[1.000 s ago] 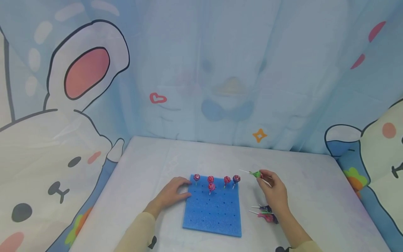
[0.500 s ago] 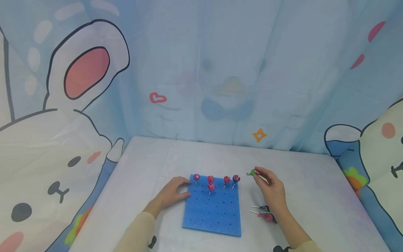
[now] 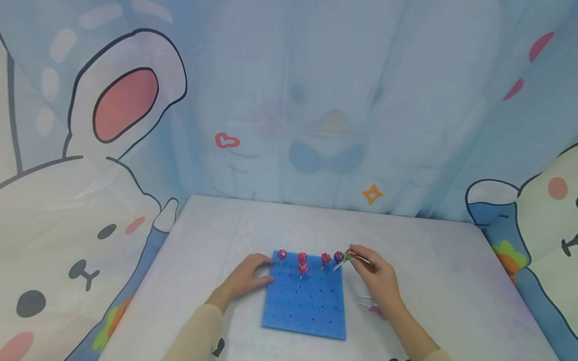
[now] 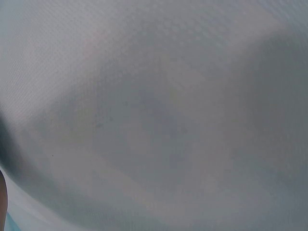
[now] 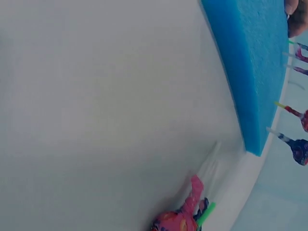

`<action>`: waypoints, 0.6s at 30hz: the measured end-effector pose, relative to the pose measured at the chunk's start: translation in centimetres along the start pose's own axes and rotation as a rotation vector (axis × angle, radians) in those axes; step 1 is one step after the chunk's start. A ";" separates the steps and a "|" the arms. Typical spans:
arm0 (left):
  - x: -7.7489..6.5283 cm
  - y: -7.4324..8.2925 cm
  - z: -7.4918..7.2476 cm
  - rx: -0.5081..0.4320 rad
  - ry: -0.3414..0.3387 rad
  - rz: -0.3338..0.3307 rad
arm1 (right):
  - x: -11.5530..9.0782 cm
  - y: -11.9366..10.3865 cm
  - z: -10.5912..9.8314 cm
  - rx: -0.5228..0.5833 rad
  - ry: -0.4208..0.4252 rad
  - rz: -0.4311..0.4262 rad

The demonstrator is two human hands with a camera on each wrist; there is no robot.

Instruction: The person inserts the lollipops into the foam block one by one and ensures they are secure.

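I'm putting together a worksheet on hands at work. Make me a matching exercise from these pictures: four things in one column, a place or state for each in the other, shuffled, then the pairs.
Column one
1. Left hand
2. Right hand
3. Blue board
4. Loose lollipops

Column two
A. Flat and dotted with small holes
B. Lying to the right of the board in the head view, partly hidden there by the right arm
C. Pinching a green-wrapped lollipop
D. At the board's left edge, holding no lollipop

Pairs: 1-D, 2-C, 3-A, 4-B
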State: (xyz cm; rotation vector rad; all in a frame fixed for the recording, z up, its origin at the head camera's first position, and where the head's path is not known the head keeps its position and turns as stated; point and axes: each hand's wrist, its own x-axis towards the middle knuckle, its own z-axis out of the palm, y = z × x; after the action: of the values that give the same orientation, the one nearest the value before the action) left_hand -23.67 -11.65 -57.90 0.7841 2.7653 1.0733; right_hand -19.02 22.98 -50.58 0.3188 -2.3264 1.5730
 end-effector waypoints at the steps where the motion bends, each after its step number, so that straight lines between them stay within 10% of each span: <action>1: 0.0 0.0 0.0 0.001 0.000 0.002 | -0.1 -0.4 0.2 -0.007 -0.006 -0.011; 18: 0.0 0.3 -0.2 -0.010 -0.001 -0.005 | -1.2 1.5 3.7 0.043 -0.077 -0.057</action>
State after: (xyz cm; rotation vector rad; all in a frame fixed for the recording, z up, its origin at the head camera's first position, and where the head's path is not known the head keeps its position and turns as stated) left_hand -23.56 -11.58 -57.62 0.7756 2.7576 1.0840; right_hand -18.91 20.12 -53.65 0.4591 -2.3215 1.6118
